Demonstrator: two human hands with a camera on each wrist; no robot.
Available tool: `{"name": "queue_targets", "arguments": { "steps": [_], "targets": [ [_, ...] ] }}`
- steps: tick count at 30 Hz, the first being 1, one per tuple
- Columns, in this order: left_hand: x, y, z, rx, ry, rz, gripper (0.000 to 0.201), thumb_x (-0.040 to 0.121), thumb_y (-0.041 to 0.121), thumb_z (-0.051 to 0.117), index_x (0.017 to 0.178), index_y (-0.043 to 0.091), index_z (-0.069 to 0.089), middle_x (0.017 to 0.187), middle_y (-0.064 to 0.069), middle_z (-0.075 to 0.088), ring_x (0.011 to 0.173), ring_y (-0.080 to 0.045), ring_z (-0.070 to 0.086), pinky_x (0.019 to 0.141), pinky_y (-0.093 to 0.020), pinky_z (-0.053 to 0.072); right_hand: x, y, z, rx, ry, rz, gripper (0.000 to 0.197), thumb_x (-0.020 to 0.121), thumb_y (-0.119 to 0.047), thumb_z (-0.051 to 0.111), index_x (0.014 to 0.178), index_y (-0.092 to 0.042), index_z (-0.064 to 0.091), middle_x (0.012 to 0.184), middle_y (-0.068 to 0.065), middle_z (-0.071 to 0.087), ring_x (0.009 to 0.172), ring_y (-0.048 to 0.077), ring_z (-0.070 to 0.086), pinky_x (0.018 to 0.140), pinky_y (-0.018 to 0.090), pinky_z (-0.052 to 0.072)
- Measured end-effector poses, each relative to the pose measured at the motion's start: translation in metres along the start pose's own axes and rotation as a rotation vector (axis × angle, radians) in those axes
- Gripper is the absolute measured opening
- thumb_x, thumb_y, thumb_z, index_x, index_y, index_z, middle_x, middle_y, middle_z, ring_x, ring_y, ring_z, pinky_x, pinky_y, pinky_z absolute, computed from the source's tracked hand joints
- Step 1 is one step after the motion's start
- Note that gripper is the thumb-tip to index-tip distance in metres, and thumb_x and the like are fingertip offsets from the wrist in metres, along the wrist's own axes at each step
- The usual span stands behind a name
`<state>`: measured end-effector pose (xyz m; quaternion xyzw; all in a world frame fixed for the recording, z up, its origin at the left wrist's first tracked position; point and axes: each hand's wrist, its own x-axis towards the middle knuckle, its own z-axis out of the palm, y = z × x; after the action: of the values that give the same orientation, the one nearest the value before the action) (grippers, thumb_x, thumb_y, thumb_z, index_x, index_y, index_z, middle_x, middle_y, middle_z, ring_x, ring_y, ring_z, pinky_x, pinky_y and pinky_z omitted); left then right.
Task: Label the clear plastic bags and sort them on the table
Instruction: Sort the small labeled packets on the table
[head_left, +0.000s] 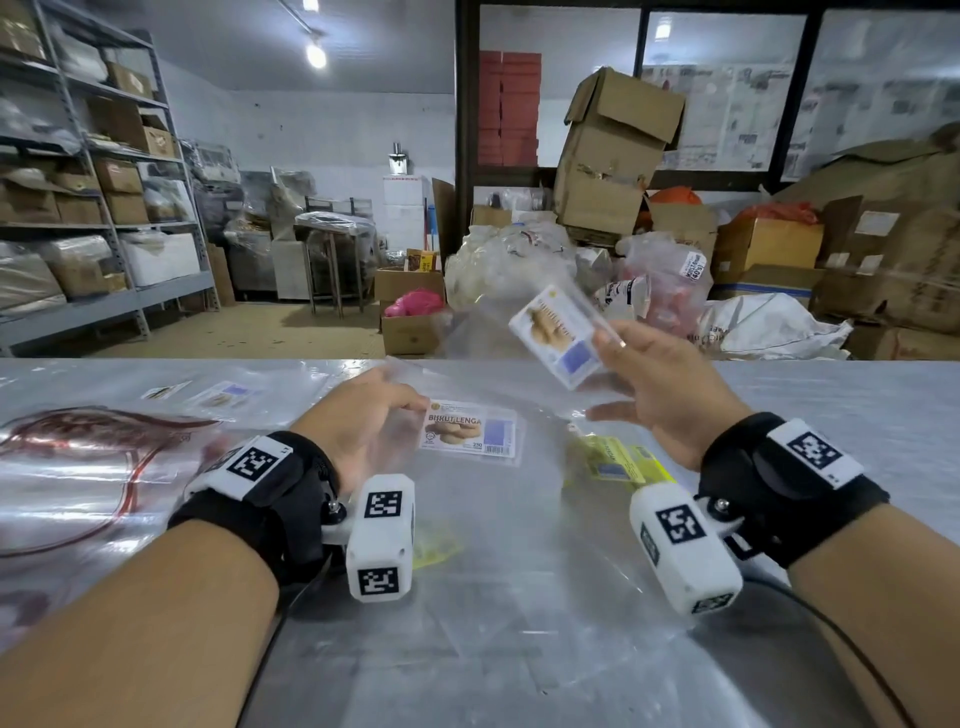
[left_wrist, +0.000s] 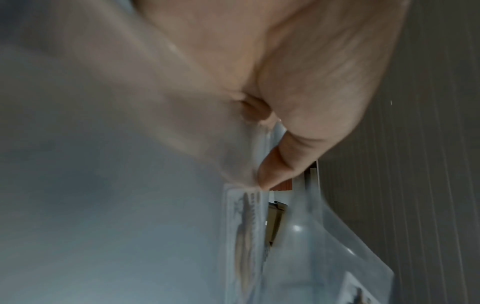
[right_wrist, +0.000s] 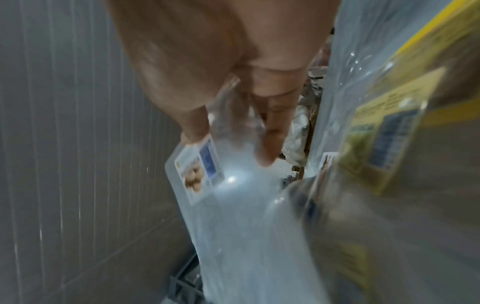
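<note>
My right hand (head_left: 618, 364) holds a clear plastic bag (right_wrist: 241, 216) up above the steel table (head_left: 519, 623). Thumb and fingers pinch it beside its white biscuit label (head_left: 558, 338), which also shows in the right wrist view (right_wrist: 198, 174). My left hand (head_left: 384, 405) is lower, at a second clear bag (head_left: 467, 467) lying flat on the table. That bag carries a "Biskut Lenga" label (head_left: 470, 434). In the left wrist view the thumb (left_wrist: 280, 164) presses the plastic at the label's edge (left_wrist: 246, 226), with the fingers hazy behind the film.
Yellow labels (head_left: 618, 460) lie under plastic right of centre, and a small yellow scrap (head_left: 434, 545) sits near my left wrist. Labelled bags (head_left: 218, 395) lie at the far left beside a large red-printed bag (head_left: 78, 467). Cardboard boxes (head_left: 613, 156) pile up beyond the table.
</note>
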<state>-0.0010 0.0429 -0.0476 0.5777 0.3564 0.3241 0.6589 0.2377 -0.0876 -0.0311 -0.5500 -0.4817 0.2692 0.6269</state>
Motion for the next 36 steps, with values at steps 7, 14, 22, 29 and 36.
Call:
{"name": "queue_targets", "arguments": {
  "steps": [7, 14, 22, 29, 36],
  "targets": [
    [-0.005, 0.007, 0.004, -0.049, 0.024, -0.010, 0.072, 0.090, 0.064, 0.060, 0.144, 0.018, 0.049, 0.154, -0.004, 0.047, 0.143, -0.022, 0.041, 0.121, -0.047, 0.024, -0.005, 0.012, 0.013, -0.166, -0.102, -0.098, 0.047, 0.087, -0.007, 0.073, 0.131, -0.019, 0.063, 0.128, -0.004, 0.067, 0.124, 0.005, 0.059, 0.109, 0.026, 0.045],
    [-0.005, 0.002, 0.005, 0.128, -0.002, -0.016, 0.095, 0.064, 0.019, 0.093, 0.146, 0.014, 0.044, 0.133, -0.016, 0.062, 0.115, -0.028, 0.061, 0.079, -0.037, 0.052, -0.006, 0.011, 0.015, -0.124, -0.096, -0.304, 0.039, 0.088, 0.004, 0.070, 0.117, -0.021, 0.069, 0.127, -0.005, 0.069, 0.129, 0.004, 0.056, 0.117, 0.028, 0.034],
    [-0.001, 0.009, -0.001, -0.078, 0.018, 0.001, 0.019, 0.095, 0.001, 0.060, 0.113, 0.008, 0.061, 0.107, -0.016, 0.074, 0.087, -0.021, 0.071, 0.083, -0.029, 0.055, -0.003, 0.008, 0.012, -0.315, 0.143, -0.129, 0.029, 0.091, -0.034, 0.072, 0.118, -0.030, 0.062, 0.124, -0.010, 0.062, 0.116, 0.010, 0.060, 0.104, 0.037, 0.049],
    [0.002, 0.015, 0.005, -0.365, 0.101, 0.144, 0.032, 0.102, 0.021, 0.056, 0.084, 0.022, 0.082, 0.089, 0.008, 0.075, 0.075, -0.003, 0.068, 0.074, -0.021, 0.051, -0.019, -0.003, 0.024, 0.239, -0.451, 0.184, 0.088, 0.074, -0.065, 0.073, 0.131, 0.000, 0.059, 0.128, 0.027, 0.064, 0.113, 0.042, 0.063, 0.101, 0.050, 0.051],
    [0.004, 0.008, 0.023, -0.411, 0.194, 0.252, 0.047, 0.099, 0.015, 0.063, 0.144, 0.012, 0.049, 0.119, -0.007, 0.074, 0.109, -0.022, 0.071, 0.087, -0.035, 0.055, -0.017, 0.002, 0.040, 0.346, -0.280, 0.077, 0.063, 0.073, -0.034, 0.089, 0.127, -0.013, 0.065, 0.117, 0.039, 0.051, 0.100, 0.045, 0.052, 0.087, 0.047, 0.058]
  ]
}}
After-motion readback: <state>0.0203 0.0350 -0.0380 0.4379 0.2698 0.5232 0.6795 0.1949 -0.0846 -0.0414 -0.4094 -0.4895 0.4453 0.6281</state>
